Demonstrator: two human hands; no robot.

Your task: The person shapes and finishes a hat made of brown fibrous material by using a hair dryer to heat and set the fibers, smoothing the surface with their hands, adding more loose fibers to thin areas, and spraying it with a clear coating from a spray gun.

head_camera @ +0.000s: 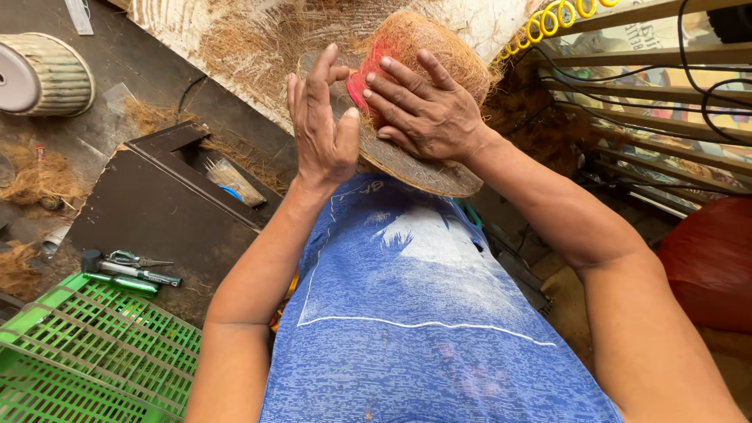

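Your right hand lies flat, fingers spread, on the ball of coir fibre with its red patch, which sits on a round fibre-covered disc at your lap, while your left hand stands open and upright against its side, gripping nothing. By my reading you are pressing and shaping the ball; next calls for steady, even palm pressure. The green crate at your left shows nothing inside.
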